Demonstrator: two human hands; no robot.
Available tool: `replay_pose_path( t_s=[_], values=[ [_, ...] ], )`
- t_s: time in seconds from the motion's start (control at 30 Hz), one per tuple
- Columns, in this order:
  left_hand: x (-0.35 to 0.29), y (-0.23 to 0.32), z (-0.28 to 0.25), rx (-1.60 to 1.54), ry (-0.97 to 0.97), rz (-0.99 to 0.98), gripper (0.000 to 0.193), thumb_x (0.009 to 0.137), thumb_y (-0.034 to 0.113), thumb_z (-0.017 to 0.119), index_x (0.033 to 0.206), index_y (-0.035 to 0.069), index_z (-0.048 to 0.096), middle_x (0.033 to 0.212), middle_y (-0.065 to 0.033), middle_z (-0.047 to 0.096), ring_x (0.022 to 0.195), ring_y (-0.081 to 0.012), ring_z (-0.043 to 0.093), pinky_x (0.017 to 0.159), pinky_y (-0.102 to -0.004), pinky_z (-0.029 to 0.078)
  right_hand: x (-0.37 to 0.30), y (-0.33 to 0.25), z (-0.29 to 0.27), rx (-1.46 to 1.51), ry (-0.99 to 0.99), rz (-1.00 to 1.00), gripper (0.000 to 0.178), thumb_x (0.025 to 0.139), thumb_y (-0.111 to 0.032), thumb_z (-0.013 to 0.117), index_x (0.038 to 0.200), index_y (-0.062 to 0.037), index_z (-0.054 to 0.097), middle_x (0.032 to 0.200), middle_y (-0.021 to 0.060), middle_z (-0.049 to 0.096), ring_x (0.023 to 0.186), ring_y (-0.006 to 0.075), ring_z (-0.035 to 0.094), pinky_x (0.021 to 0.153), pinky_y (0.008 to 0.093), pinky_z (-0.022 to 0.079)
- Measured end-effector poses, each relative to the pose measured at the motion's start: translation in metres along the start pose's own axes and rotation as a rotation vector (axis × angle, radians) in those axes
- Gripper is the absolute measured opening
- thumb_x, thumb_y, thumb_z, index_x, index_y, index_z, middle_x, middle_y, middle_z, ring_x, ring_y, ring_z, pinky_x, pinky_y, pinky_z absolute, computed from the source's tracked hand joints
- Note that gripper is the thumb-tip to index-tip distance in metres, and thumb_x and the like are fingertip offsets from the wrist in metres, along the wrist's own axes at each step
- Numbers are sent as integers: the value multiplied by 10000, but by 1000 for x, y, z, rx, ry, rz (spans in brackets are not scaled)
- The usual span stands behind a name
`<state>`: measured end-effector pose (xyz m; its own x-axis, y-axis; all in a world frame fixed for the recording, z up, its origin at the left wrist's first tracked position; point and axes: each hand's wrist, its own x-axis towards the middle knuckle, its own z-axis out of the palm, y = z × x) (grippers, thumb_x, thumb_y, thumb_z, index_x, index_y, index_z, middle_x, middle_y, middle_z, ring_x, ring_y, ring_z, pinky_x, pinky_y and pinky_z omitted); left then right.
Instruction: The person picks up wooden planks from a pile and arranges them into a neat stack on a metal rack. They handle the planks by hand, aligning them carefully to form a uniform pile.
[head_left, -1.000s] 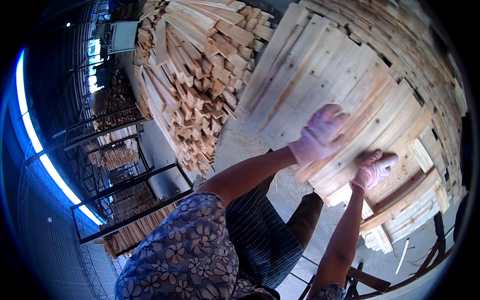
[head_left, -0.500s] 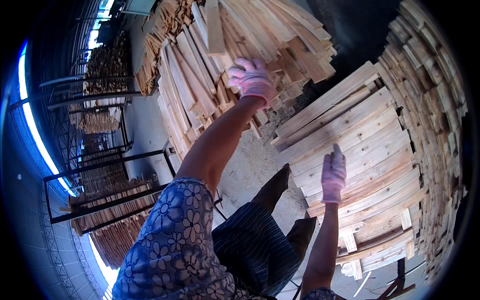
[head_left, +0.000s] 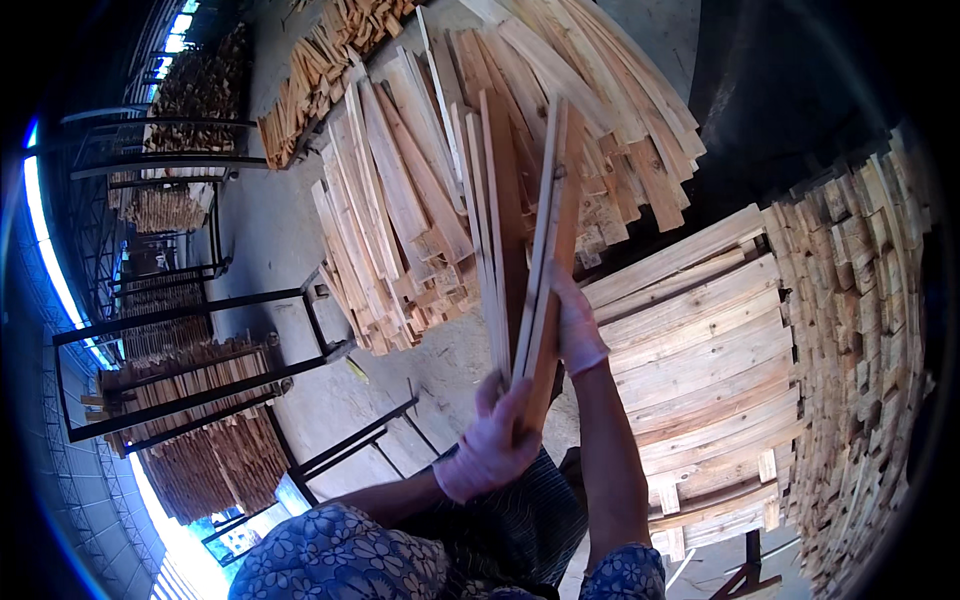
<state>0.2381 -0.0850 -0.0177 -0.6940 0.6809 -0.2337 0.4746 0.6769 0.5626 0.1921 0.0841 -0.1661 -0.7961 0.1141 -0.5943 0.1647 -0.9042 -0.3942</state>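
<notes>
Several long wooden boards (head_left: 545, 290) stand up in front of me, fanned into a V that meets at the bottom. My left hand (head_left: 492, 442), in a pink-white glove, is closed round their lower ends. Higher up, on the right side of the boards, my gloved right hand (head_left: 578, 325) grips the right-hand group; its fingers are partly hidden behind the wood. Behind the held boards lies a big loose pile of planks (head_left: 400, 215). To the right is a neat stack of planks (head_left: 700, 355) laid side by side.
A tall stack of boards (head_left: 850, 370) rises along the far right. At left, black metal frames (head_left: 190, 315) hold bundled wood (head_left: 215, 450). More short wood pieces (head_left: 320, 85) lie at the back. Concrete floor (head_left: 415, 370) shows between the pile and me.
Both hands held nothing before; now they grip several boards raised upright. My left hand has drawn back from the pile toward me, and my right hand has left the neat stack.
</notes>
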Motion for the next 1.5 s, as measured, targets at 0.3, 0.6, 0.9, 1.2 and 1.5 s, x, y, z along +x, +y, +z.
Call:
replay_pose_path(
  t_s=[0.3, 0.6, 0.9, 1.2, 1.5],
  values=[
    [81, -67, 77, -1376, -311, -884, 496, 917, 370, 689, 1332, 140, 545, 1244, -85, 590, 1038, -218, 637, 841, -354, 548, -149, 40, -92, 21, 114, 340, 834, 853, -426, 787, 1484, -22, 420, 1331, 81, 572, 1233, 178, 532, 1013, 309, 460],
    [37, 12, 198, -1090, -676, -719, 493, 770, 83, 723, 1236, -4, 587, 951, -67, 648, 821, -175, 651, 704, -306, 556, -226, 91, -159, -307, 606, -228, 1117, 805, -124, 814, 1603, -49, 36, 1487, 152, 422, 1308, 214, 456, 1066, 310, 425],
    [98, 111, 346, -75, -915, -397, 1014, 731, 269, 819, 1542, 24, 262, 1509, -252, 404, 1353, -306, 479, 1045, -376, 458, -333, 139, -287, -485, 1450, -231, 1102, 781, -184, 808, 1606, -72, 86, 1580, 228, 324, 1256, 313, 560, 972, 362, 516],
    [154, 32, 294, -372, -652, -306, 664, 766, 180, 833, 1297, 11, 471, 1083, -132, 682, 949, -228, 675, 808, -336, 554, -327, 196, -464, -615, 1491, -233, 916, 938, -380, 662, 1617, -198, 75, 1532, 252, 306, 1420, 419, 341, 1149, 432, 326],
    [250, 54, 205, 92, -409, -327, 720, 747, 306, 843, 1293, 16, 473, 1098, -143, 658, 983, -259, 666, 782, -378, 570, -293, 169, -432, -720, 1580, -86, 635, 1036, -406, 499, 1586, -237, 232, 1435, 262, 448, 1304, 413, 467, 1080, 457, 388]
  ],
)
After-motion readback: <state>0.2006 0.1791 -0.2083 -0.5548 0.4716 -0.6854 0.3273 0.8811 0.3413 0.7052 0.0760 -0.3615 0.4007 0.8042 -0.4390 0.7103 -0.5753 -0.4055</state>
